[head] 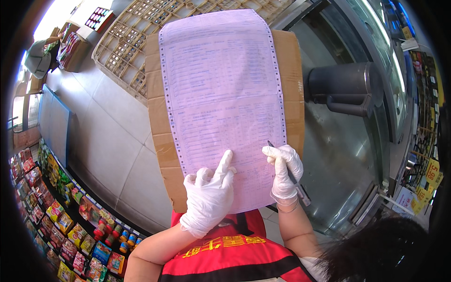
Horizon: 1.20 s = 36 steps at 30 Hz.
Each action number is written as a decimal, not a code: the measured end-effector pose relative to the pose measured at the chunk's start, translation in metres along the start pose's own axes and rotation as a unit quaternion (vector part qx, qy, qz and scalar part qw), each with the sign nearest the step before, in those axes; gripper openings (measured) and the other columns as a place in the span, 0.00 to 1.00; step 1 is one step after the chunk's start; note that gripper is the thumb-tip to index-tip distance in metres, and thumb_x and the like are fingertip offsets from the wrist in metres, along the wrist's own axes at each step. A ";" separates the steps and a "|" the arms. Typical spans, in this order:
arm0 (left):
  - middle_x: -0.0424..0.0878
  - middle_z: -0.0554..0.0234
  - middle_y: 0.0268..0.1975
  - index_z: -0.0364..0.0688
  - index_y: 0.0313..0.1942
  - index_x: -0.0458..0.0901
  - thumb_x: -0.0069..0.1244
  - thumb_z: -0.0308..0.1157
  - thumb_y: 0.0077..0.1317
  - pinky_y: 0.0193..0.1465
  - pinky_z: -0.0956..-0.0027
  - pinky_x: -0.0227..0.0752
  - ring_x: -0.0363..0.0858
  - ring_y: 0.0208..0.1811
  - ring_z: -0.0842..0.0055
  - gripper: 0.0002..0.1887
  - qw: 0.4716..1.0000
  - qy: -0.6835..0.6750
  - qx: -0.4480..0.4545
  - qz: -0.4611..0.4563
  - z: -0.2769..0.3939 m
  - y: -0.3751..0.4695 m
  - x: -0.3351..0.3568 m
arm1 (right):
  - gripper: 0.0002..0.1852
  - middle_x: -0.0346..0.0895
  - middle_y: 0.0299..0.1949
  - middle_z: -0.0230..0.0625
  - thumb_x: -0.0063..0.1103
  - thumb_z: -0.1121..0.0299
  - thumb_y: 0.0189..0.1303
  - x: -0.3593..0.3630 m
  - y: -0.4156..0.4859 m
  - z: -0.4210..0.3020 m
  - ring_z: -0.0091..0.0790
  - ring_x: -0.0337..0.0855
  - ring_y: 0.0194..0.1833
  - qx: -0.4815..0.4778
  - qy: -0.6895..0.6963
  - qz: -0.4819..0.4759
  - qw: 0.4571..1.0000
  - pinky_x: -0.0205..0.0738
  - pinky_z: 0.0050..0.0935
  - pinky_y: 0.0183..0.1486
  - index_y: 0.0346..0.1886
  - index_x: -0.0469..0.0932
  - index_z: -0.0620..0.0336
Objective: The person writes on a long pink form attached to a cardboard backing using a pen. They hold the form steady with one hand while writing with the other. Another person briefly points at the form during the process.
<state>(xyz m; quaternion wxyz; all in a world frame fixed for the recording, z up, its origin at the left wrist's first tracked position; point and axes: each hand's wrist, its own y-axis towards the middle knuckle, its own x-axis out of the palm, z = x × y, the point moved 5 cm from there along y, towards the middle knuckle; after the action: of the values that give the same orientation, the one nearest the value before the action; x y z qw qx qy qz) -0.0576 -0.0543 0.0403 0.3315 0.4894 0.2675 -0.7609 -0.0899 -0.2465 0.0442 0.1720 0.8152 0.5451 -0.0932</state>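
Observation:
A long pink printed form (225,81) with punched side strips lies over a piece of brown cardboard (292,88) in front of me. My left hand (211,190), in a white glove, rests on the form's lower part, its index finger stretched out onto the printed rows and the other fingers curled. At the form's lower right edge, my right hand (286,169), gloved too, grips a pen (299,190) with its tip over the right-hand columns. Small handwritten marks show down that side of the form. A red apron (232,261) with yellow lettering is below.
A dark lidded jug (341,88) stands on a glass-and-metal case (338,155) at right. Beyond the cardboard lies a beige plastic pallet (130,46). Packaged snacks (70,236) fill shelves at lower left, near a blue panel (54,120). A person (38,58) bends over boxes at upper left.

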 end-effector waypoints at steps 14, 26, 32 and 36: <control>0.73 0.69 0.75 0.50 0.49 0.83 0.64 0.39 0.55 0.58 0.51 0.66 0.76 0.50 0.61 0.20 0.996 -0.059 -0.019 -0.061 -0.003 0.006 -0.009 | 0.10 0.77 0.28 0.28 0.66 0.88 0.62 -0.009 -0.008 0.035 0.16 0.73 0.29 0.116 0.050 0.186 0.974 0.71 0.18 0.36 0.34 0.76 0.62; 0.72 0.66 0.76 0.49 0.49 0.84 0.69 0.49 0.52 0.61 0.52 0.63 0.75 0.52 0.59 0.26 0.995 -0.066 -0.029 -0.072 -0.004 0.006 -0.007 | 0.08 0.84 0.31 0.31 0.67 0.86 0.62 -0.004 -0.007 0.037 0.16 0.77 0.30 0.145 0.007 0.156 0.977 0.74 0.19 0.35 0.34 0.79 0.63; 0.72 0.66 0.76 0.48 0.49 0.85 0.70 0.50 0.52 0.62 0.51 0.63 0.75 0.52 0.59 0.26 0.995 -0.066 -0.031 -0.074 -0.004 0.007 -0.007 | 0.07 0.82 0.28 0.28 0.67 0.85 0.62 -0.007 -0.005 0.037 0.15 0.75 0.28 0.130 0.001 0.166 0.977 0.72 0.18 0.34 0.33 0.80 0.63; 0.72 0.66 0.76 0.48 0.49 0.85 0.69 0.50 0.52 0.62 0.51 0.62 0.74 0.52 0.59 0.26 0.994 -0.070 -0.033 -0.077 -0.004 0.006 -0.007 | 0.07 0.82 0.28 0.27 0.66 0.86 0.63 -0.007 -0.005 0.036 0.14 0.74 0.28 0.121 0.000 0.150 0.981 0.71 0.18 0.33 0.33 0.80 0.62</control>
<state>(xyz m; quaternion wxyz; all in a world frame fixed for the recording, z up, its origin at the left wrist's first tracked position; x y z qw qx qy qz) -0.0481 -0.0534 0.0451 0.3055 0.4019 0.3053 -0.8075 -0.0964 -0.2646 0.0120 0.0845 0.9025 0.4013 -0.1314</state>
